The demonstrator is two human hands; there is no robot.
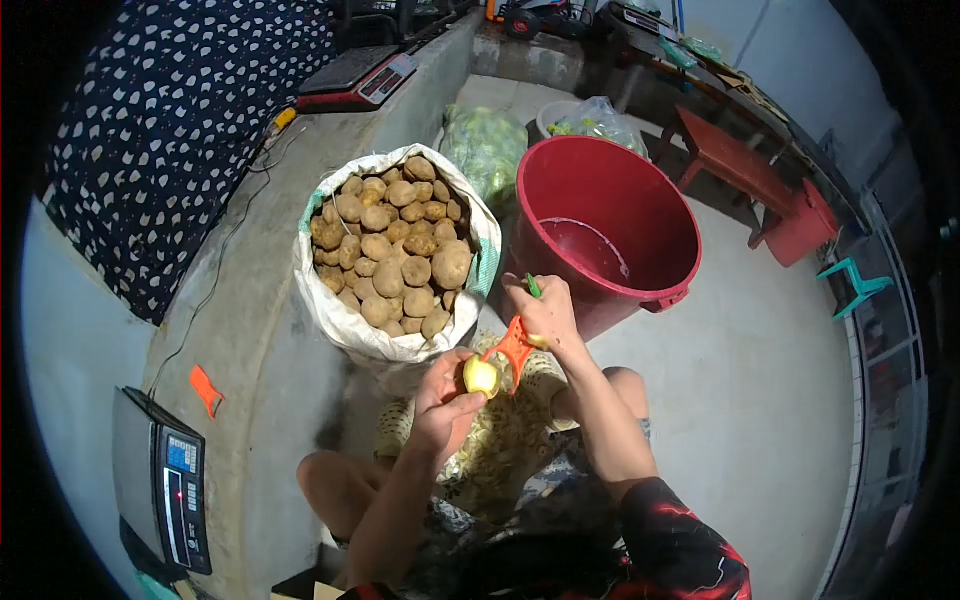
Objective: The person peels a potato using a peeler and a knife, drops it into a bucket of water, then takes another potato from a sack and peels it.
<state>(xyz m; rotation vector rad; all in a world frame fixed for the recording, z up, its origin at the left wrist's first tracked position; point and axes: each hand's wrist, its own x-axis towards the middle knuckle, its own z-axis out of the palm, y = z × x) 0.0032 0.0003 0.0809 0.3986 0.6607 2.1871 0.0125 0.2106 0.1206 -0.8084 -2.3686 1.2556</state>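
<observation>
In my left hand [445, 400] is a potato [481, 376], its pale yellow flesh bared on the side facing up. My right hand [545, 312] is closed around an orange peeler [515, 348], whose blade end sits just right of the potato. A bit of green [533, 286] pokes out at the top of that fist. Below both hands, a heap of peelings [480, 455] lies between my legs. Just beyond my left hand stands a white woven sack [330, 305] full of unpeeled potatoes [400, 240].
A large red bucket [690, 225] with some liquid inside stands right of the sack. Behind are a bag of green produce [485, 145] and a red bench [730, 160]. On the left ledge lie an orange peeler-like tool [206, 390], a scale [180, 500] and another scale [360, 85].
</observation>
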